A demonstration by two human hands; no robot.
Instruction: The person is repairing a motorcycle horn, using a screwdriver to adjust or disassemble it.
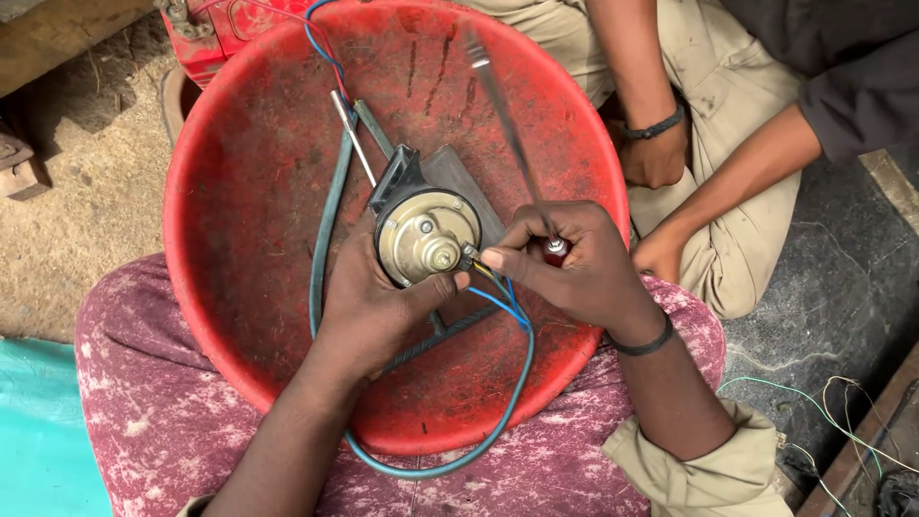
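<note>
My left hand [369,306] grips a round, cream-coloured metal horn [426,235] on a black bracket, held over a big red plastic basin [249,239] that rests on my lap. My right hand [574,263] pinches the horn's side terminal, where thin blue and yellow wires [503,297] join it. The same hand holds a long thin metal tool [503,115] with a red handle, its shaft pointing up and away from me.
A grey-blue cable [325,230] loops through the basin and over its near rim. Another person sits at the upper right, hands [656,158] resting on their knees. Loose wires [833,412] lie on the ground at right. A red box [215,33] stands behind the basin.
</note>
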